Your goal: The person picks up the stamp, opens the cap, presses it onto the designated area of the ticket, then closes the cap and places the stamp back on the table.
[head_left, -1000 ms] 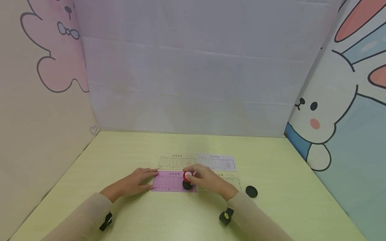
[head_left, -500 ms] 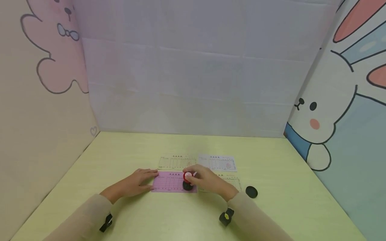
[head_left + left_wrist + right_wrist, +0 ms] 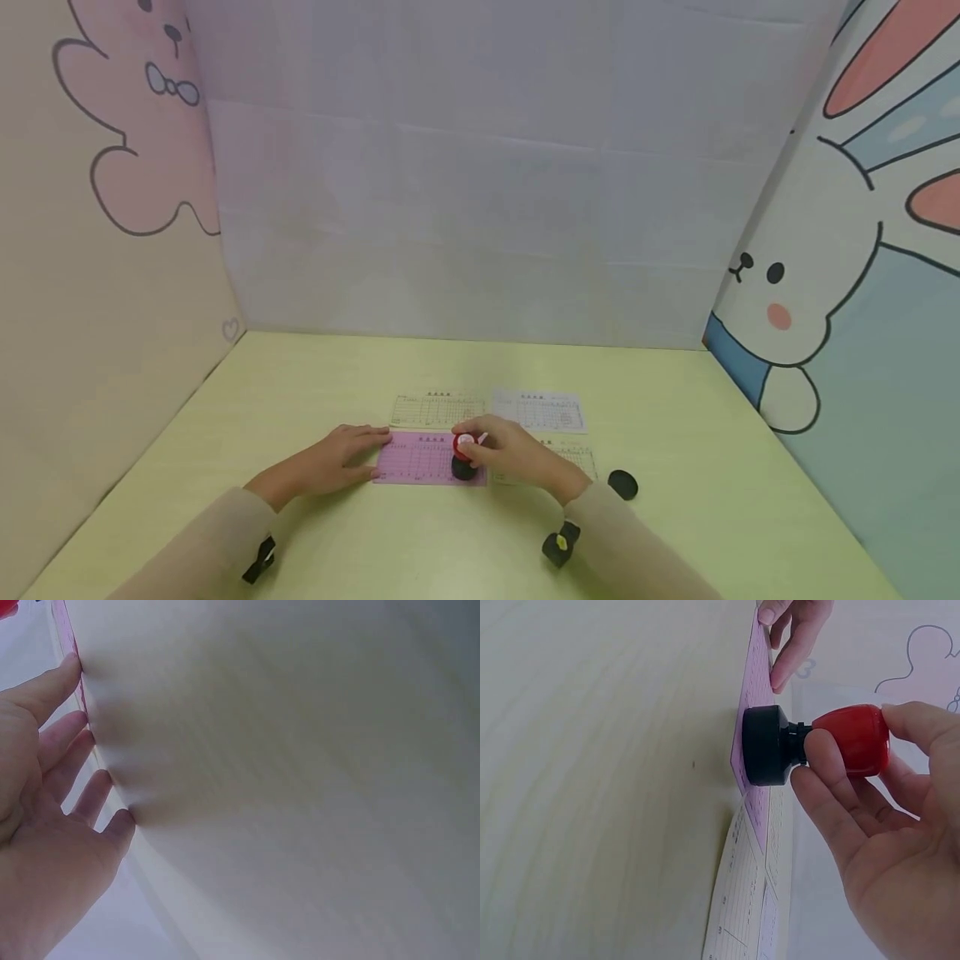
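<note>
My right hand (image 3: 513, 450) grips the red handle of a stamp (image 3: 853, 739). The stamp's round black base stands upright on the right part of a pink printed form (image 3: 415, 457). In the right wrist view my fingers wrap the handle and its neck, with the thumb at the handle's top. My left hand (image 3: 326, 462) lies at the pink form's left edge, fingers spread, fingertips resting on the form and the table. The left wrist view shows these fingers (image 3: 90, 796) spread on the tabletop along the form's edge.
A yellowish form (image 3: 437, 411) and a white form (image 3: 540, 412) lie behind the pink one. Another yellowish form (image 3: 577, 457) is partly under my right hand. A round black cap (image 3: 622, 484) sits to the right on the pale table (image 3: 675, 417). Walls enclose the back and sides.
The head view has tilted slightly, so everything sits a little lower in it. Both hands, the stamp and the forms keep their places relative to each other.
</note>
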### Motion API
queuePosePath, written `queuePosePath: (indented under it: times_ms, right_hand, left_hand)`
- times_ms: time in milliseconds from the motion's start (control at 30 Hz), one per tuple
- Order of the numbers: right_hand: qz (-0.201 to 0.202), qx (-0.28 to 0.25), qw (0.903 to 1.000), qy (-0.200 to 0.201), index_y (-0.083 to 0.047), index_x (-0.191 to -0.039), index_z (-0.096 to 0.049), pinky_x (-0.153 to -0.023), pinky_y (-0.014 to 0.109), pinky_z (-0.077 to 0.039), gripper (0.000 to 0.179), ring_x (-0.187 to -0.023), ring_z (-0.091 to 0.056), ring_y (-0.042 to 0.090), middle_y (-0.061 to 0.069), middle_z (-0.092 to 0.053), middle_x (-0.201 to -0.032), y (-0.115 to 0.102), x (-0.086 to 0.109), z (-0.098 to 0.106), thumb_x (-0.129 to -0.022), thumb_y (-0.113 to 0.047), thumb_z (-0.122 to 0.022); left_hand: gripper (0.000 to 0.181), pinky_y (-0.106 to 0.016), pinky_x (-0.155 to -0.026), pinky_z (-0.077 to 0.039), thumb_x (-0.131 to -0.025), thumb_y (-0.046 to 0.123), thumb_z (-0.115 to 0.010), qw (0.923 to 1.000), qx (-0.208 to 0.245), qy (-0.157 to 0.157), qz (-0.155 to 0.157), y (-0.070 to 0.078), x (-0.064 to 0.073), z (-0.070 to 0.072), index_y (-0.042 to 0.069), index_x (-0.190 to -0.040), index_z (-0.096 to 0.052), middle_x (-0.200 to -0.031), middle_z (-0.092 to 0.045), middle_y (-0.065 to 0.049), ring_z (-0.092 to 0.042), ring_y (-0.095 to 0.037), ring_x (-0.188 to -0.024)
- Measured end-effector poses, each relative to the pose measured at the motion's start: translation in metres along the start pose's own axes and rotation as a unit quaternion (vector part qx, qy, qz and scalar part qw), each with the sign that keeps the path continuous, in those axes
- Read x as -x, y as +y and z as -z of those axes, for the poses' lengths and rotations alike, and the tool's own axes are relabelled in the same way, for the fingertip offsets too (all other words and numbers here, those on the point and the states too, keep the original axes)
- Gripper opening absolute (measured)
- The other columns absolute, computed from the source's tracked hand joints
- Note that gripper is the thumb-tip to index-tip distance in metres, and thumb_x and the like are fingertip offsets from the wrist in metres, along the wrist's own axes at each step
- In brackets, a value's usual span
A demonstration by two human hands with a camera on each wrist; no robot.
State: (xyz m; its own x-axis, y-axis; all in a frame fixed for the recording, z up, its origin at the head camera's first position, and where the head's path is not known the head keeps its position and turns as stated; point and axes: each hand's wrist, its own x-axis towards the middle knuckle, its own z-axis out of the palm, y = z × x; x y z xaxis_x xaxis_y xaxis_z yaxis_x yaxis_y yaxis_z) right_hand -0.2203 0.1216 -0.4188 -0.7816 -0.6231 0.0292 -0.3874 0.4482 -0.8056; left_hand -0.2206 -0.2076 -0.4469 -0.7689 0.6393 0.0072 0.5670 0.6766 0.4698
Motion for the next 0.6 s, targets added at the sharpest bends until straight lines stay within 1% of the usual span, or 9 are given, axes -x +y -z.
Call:
queuePosePath:
  times_ms: [233,333,467,600]
  right_hand:
    - [0.0,-0.011,0.9999,0.0,-0.005,-0.133,-0.062,-0.077,0.028,-0.054,0.038,-0.085,-0.066,0.012,0.0,-0.06,-0.111,0.0012,-0.002,0.0018,-0.104,-0.029,-0.058]
    - [0.0,-0.01,0.9999,-0.002,-0.005,-0.133,-0.062,-0.075,0.027,-0.054,0.04,-0.085,-0.066,0.012,0.0,-0.061,-0.111,0.0022,-0.0026,0.0016,-0.101,-0.029,-0.063]
    - [0.005,0.009,0.9999,0.001,-0.006,-0.132,-0.063,-0.071,0.025,-0.054,0.041,-0.085,-0.065,0.012,-0.002,-0.062,-0.111,0.0032,-0.0029,0.0003,-0.097,-0.027,-0.069]
    - [0.018,0.025,0.9995,0.005,-0.006,-0.132,-0.063,-0.068,0.024,-0.053,0.04,-0.083,-0.065,0.013,-0.002,-0.063,-0.112,0.0021,-0.0031,-0.0002,-0.097,-0.024,-0.069]
  left_hand:
    - [0.058,-0.063,-0.109,-0.031,-0.099,0.029,-0.064,1.0,0.005,0.001,0.003,0.0004,0.0002,0.0009,-0.002,-0.145,-0.049,-0.152,-0.044,-0.02,-0.037,-0.046,-0.137]
    - [0.057,-0.063,-0.109,-0.031,-0.099,0.028,-0.064,1.0,0.008,0.0,0.004,0.0,0.0006,0.0003,-0.003,-0.145,-0.049,-0.152,-0.043,-0.02,-0.037,-0.047,-0.137]
    - [0.058,-0.064,-0.109,-0.03,-0.099,0.029,-0.064,1.0,0.007,0.0,0.005,-0.0006,0.0009,-0.0008,-0.002,-0.145,-0.049,-0.152,-0.043,-0.02,-0.036,-0.047,-0.138]
    - [0.058,-0.064,-0.11,-0.03,-0.099,0.029,-0.064,1.0,0.005,0.001,0.007,-0.0013,0.0012,-0.0011,-0.002,-0.145,-0.049,-0.152,-0.043,-0.02,-0.036,-0.047,-0.138]
